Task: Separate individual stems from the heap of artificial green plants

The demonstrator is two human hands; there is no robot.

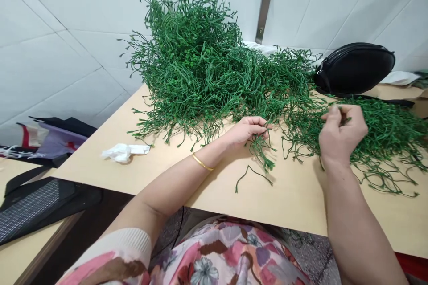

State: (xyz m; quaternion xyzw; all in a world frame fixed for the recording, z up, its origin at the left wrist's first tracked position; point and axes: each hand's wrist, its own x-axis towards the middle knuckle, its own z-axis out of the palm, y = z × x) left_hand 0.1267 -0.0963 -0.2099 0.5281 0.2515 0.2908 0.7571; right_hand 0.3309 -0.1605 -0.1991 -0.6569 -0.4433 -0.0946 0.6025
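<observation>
Both hands [249, 130] [341, 131] amid green sprigs [200, 67], bare table [294, 196] edge near.

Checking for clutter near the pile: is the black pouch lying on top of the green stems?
No, the black pouch sits on the table behind the green stems.

A crumpled white tissue [123, 152] lies on the pale wooden table [160, 169], towards its left edge. At the far right of the table a black pouch [355, 68] leans against the white tiled wall [60, 44], with some white paper [399, 78] just beside it on the right, and a metal strip [265, 2] runs up the wall behind. To the left, beyond the table's edge, folded dark and purple cloth [53, 136] rests near the wall, and a black mesh bag [31, 207] lies on a lower wooden surface [23, 254].
</observation>
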